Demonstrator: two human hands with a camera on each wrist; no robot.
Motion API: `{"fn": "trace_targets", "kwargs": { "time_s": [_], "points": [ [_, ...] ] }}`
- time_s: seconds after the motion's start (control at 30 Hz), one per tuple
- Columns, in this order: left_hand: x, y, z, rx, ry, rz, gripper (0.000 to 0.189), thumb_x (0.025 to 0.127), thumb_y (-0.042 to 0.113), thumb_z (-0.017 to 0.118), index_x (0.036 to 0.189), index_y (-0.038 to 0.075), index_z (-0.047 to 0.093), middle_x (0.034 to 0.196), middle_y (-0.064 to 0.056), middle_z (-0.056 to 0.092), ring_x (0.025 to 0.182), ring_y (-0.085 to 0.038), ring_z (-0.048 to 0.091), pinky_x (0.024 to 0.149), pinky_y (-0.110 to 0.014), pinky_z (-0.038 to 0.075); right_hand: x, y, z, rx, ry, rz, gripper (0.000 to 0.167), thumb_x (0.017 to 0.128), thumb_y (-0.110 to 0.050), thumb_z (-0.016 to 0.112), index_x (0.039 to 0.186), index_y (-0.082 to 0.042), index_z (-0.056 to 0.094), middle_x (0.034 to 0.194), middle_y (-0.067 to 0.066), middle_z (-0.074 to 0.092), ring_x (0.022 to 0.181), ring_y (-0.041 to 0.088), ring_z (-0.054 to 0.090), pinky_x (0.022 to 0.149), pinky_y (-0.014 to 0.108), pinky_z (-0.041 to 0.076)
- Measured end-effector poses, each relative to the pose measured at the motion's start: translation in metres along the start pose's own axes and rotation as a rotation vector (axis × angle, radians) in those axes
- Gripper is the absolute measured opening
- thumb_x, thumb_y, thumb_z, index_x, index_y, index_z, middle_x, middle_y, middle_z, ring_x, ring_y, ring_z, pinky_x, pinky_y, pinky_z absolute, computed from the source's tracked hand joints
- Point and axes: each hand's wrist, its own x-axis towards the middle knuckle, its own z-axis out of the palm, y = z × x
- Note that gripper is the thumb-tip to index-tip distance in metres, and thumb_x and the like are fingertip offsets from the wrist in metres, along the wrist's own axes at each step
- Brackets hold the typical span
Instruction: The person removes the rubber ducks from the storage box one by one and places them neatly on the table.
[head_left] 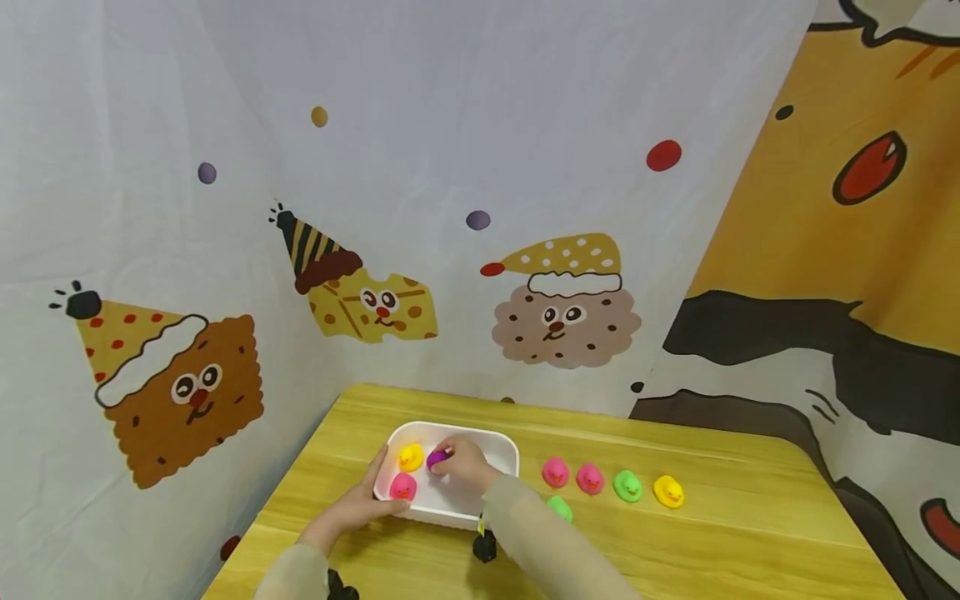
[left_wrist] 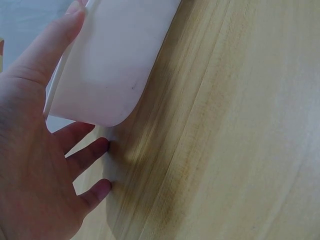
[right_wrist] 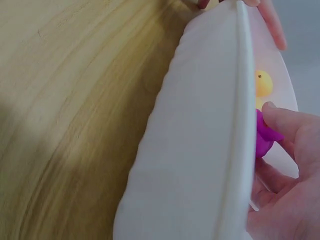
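A white plastic tray (head_left: 480,435) sits on the wooden table. Inside it, my right hand (head_left: 467,464) pinches a purple rubber duck (head_left: 437,459) between thumb and fingers; the right wrist view shows the purple duck (right_wrist: 265,135) partly hidden behind the tray wall (right_wrist: 200,130). My left hand (head_left: 362,502) grips the tray's left end, thumb on the near rim and fingers at the left side. The left wrist view has that hand (left_wrist: 40,135) at the tray's corner (left_wrist: 110,75). A yellow duck (head_left: 410,457) and a pink duck (head_left: 403,486) lie at the tray's left.
Right of the tray, two pink ducks (head_left: 556,472), a green duck (head_left: 627,486) and a yellow duck (head_left: 668,492) stand in a row. Another green duck (head_left: 559,507) is partly covered by my right sleeve (head_left: 547,542). A printed cloth (head_left: 465,150) hangs behind the table (head_left: 735,517).
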Motion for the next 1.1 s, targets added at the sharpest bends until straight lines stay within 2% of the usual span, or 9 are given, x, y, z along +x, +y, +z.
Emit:
{"fn": "trace_targets", "kwargs": {
  "time_s": [0.17, 0.3, 0.5, 0.73, 0.97, 1.1],
  "points": [
    [-0.001, 0.001, 0.000, 0.009, -0.005, 0.009, 0.114, 0.079, 0.034, 0.080, 0.157, 0.013, -0.001, 0.155, -0.032, 0.009, 0.134, -0.054, 0.026, 0.104, -0.071, 0.022, -0.002, -0.002, -0.008, -0.006, 0.015, 0.001, 0.024, 0.076, -0.012, 0.083, 0.095, -0.005, 0.070, 0.090, 0.004, 0.065, 0.083, 0.019, 0.057, 0.077, 0.035, 0.051],
    [-0.002, -0.001, 0.000, 0.005, -0.010, 0.004, 0.113, 0.080, 0.033, 0.079, 0.156, 0.014, -0.001, 0.155, -0.032, 0.010, 0.134, -0.054, 0.027, 0.103, -0.071, 0.022, -0.004, -0.001, -0.013, 0.026, 0.009, 0.001, 0.024, 0.076, -0.014, 0.083, 0.096, -0.007, 0.071, 0.089, 0.003, 0.066, 0.082, 0.018, 0.058, 0.074, 0.033, 0.052],
    [-0.001, -0.001, -0.001, 0.004, -0.014, 0.033, 0.114, 0.080, 0.032, 0.080, 0.156, 0.012, -0.002, 0.154, -0.034, 0.010, 0.133, -0.054, 0.027, 0.104, -0.070, 0.022, -0.008, -0.003, -0.023, 0.054, -0.001, -0.004, 0.023, 0.076, -0.017, 0.083, 0.095, -0.011, 0.070, 0.086, -0.001, 0.066, 0.078, 0.014, 0.057, 0.070, 0.030, 0.051],
    [0.000, -0.001, -0.001, 0.007, -0.020, 0.025, 0.114, 0.080, 0.033, 0.079, 0.156, 0.011, -0.002, 0.155, -0.033, 0.009, 0.135, -0.053, 0.024, 0.105, -0.070, 0.020, -0.019, -0.007, -0.036, 0.058, -0.041, 0.002, 0.021, 0.080, -0.020, 0.081, 0.097, -0.014, 0.070, 0.088, -0.003, 0.066, 0.081, 0.014, 0.058, 0.074, 0.031, 0.051],
    [0.001, -0.002, -0.001, 0.007, -0.028, 0.024, 0.114, 0.081, 0.033, 0.079, 0.156, 0.011, -0.004, 0.156, -0.031, 0.004, 0.136, -0.053, 0.021, 0.105, -0.071, 0.017, -0.032, -0.007, -0.055, 0.066, -0.058, 0.002, 0.023, 0.081, -0.018, 0.079, 0.102, -0.011, 0.070, 0.090, 0.001, 0.067, 0.079, 0.015, 0.061, 0.071, 0.031, 0.054],
    [-0.001, 0.000, -0.002, 0.018, -0.031, 0.033, 0.114, 0.081, 0.032, 0.078, 0.156, 0.010, -0.005, 0.156, -0.032, 0.004, 0.136, -0.054, 0.021, 0.105, -0.072, 0.018, -0.036, -0.006, -0.063, 0.102, -0.071, -0.002, 0.024, 0.084, -0.016, 0.076, 0.106, -0.008, 0.069, 0.088, 0.003, 0.066, 0.079, 0.022, 0.062, 0.072, 0.038, 0.054]
  ]
}}
